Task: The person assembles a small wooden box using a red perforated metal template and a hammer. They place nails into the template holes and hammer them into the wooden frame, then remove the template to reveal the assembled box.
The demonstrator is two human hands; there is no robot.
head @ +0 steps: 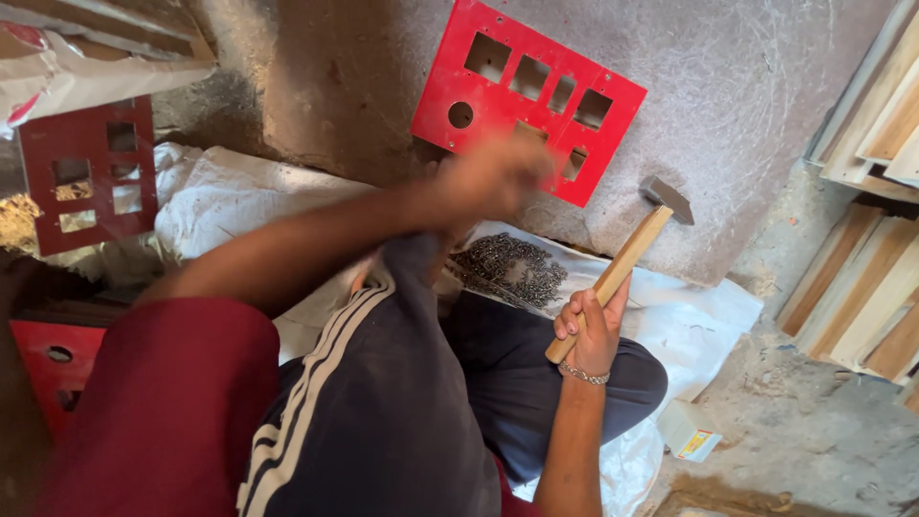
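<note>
Wooden-handled hammer (627,258) raised aslant beside red cutout panel (529,96)

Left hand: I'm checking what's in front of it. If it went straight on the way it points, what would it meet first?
Probably the red panel. The left hand, blurred, already overlaps its lower edge, pointing up across it. Whether it touches is unclear.

Dark red cut-out plate (88,174) leaning at far left, above white sacking (225,196). Pile of small dark metal pieces (510,268) lying on sack. Wooden boards (876,191) stacking along right edge. Small box (691,432) sitting on concrete floor (814,421).
</note>
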